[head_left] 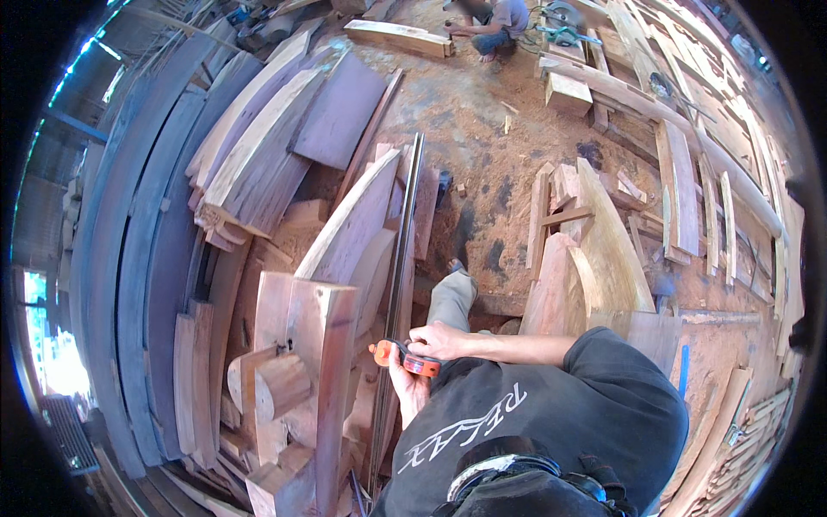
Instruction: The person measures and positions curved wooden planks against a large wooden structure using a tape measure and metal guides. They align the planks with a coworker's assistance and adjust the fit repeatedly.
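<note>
So the whole yard floor (482, 129) is orange sawdust with timber everywhere: long grey curved planks (129, 258) sweeping down the left side, a heap of reddish slabs (345, 121) toward the far left, more curved offcuts (603, 241) right of middle, and thin strips (732, 224) racked along the right edge. Another person (495, 26) crouches at the far edge by a green power saw (560, 21).

Closer in there's a thick reddish beam (323, 362) standing on end just left of the hands, with a round log end (280, 388) beside it. Right next to that runs a long dark metal bar (403, 258), stretching from near the hands off toward the far side.

The small thing is an orange tape measure (405, 358), sitting right at the near end of that bar. The left hand (409, 388) is cupped under it with fingers wrapped around the case. The right hand (439, 340) comes across from the right, fingers pinched down on top of it, looks like at the blade or lock, though I can't make out which.

My take on doing this bit well: keep the case steady in the lower hand, draw the blade out straight along the bar instead of at an angle, and don't let it twist or sag. Hooking the tip squarely on an end before reading should save a re-measure. Footing matters too, with loose boards underfoot.
</note>
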Motion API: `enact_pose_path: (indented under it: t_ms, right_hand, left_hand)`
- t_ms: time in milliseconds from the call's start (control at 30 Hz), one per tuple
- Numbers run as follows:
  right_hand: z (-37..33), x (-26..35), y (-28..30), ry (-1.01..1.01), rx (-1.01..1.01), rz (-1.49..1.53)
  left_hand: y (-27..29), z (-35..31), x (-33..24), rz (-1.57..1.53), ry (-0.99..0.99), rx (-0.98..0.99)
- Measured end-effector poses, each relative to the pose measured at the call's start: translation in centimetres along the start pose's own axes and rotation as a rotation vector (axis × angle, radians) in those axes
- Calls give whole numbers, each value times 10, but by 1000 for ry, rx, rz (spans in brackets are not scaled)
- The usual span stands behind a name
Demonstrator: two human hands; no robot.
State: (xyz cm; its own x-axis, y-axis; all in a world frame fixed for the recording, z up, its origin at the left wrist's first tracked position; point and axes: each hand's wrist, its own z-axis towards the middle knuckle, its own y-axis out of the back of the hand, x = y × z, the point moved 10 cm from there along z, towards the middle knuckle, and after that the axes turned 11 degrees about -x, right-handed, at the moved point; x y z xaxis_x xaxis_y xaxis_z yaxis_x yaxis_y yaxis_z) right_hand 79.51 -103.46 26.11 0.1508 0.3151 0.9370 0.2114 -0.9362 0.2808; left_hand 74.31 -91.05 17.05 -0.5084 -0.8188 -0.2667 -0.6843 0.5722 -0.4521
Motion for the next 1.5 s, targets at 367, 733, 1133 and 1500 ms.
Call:
enact_pose_path:
  t_ms: [367, 733, 1133, 1500]
  right_hand:
    - [147, 37, 184, 131, -12, 163]
    - [213, 27, 271, -88, 214, 1]
    - [261, 39, 287, 263, 813, -345]
    - [249, 25, 322, 338, 1066, -443]
  left_hand:
    - [-246, 79, 33, -58, 112, 236]
    - [-339, 120, 23, -259, -97, 16]
    - [-373, 58, 48, -734, -690, -305]
    - [-421, 36, 144, -1007, -883, -385]
